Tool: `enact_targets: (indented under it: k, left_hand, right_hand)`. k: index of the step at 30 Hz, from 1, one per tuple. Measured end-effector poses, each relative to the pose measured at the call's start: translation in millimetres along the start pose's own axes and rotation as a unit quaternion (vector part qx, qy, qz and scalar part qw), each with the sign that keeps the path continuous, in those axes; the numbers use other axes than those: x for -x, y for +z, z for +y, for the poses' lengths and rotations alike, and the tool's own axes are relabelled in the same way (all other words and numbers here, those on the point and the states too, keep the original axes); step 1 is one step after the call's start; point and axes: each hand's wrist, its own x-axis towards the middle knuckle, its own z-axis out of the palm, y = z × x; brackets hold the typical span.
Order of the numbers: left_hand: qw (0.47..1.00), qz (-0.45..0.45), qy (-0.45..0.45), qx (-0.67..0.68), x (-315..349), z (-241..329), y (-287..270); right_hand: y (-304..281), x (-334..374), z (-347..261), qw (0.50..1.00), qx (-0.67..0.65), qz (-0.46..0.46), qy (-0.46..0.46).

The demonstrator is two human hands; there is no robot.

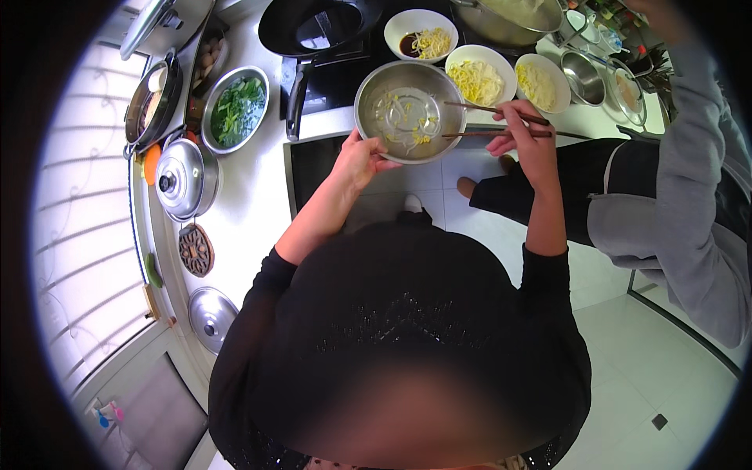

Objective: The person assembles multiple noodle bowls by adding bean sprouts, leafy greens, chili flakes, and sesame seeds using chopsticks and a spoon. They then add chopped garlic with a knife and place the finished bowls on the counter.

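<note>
My left hand (pixel 361 163) grips the near left rim of a steel mixing bowl (pixel 393 77), thumb over the edge. The bowl is held in front of the counter's edge, above the floor. Inside it lie some scattered bean sprouts (pixel 423 139) in what looks like a little clear liquid. A pair of brown wooden chopsticks (pixel 475 135) is in my right hand (pixel 528 143), at the bowl's right side. Their two tips are spread apart over the right rim. Just beyond the bowl stand white bowls of bean sprouts (pixel 475 81), one (pixel 391 33) with dark sauce too.
Another white bowl (pixel 563 88) and a smaller steel bowl (pixel 583 77) stand to the right. A black wok (pixel 274 31) sits at the back. Leafy greens soak in a steel basin (pixel 208 125) on the left, near a lidded pot (pixel 186 178). A person in grey sleeves (pixel 693 157) stands close on my right.
</note>
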Motion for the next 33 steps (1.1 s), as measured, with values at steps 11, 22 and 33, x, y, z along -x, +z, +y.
enact_targets:
  k: [11,22,33]
  left_hand:
    - [1.000,-0.020,-0.012,-0.004,18.2,2.2,-9.2]
    - [1.000,-0.018,-0.019,-0.014,24.3,-0.5,-15.7]
    - [0.999,-0.020,-0.024,-0.023,14.0,-7.6,-23.2]
  right_hand:
    - [45.8,-30.0,77.1,0.983,-0.184,-0.021,-0.003]
    - [71.9,-11.6,104.7,0.953,-0.296,0.059,0.014]
    - [21.8,0.1,112.1,0.903,-0.395,0.169,-0.023]
